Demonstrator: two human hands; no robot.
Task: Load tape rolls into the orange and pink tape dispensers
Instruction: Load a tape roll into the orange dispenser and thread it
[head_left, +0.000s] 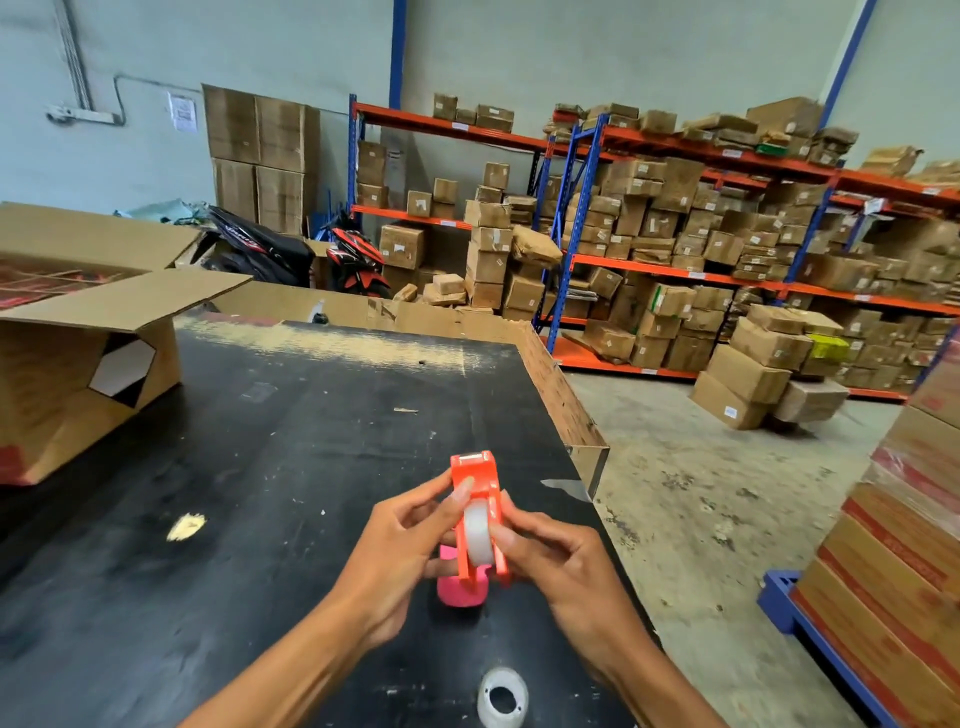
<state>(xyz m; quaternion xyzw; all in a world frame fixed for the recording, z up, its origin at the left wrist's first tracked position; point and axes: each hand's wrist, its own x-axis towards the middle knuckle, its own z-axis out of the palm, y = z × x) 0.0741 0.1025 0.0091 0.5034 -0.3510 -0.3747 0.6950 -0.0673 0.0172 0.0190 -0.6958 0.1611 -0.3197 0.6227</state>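
Note:
Both hands hold the orange tape dispenser (477, 480) upright above the black table (270, 467). A clear tape roll (478, 535) sits between the dispenser's two side walls. My left hand (402, 545) grips the dispenser's left side, thumb on its front. My right hand (558, 564) grips its right side, with the thumb touching the roll. The pink dispenser (460, 590) lies on the table right below, partly hidden by my hands. A second clear tape roll (502, 697) lies flat on the table near the front edge.
An open cardboard box (83, 364) stands at the table's left. The table's right edge (582, 441) drops to a concrete floor. Stacked cartons on a blue pallet (893, 545) stand at the right. Shelving full of boxes (701, 249) and two motorbikes (291, 249) stand behind.

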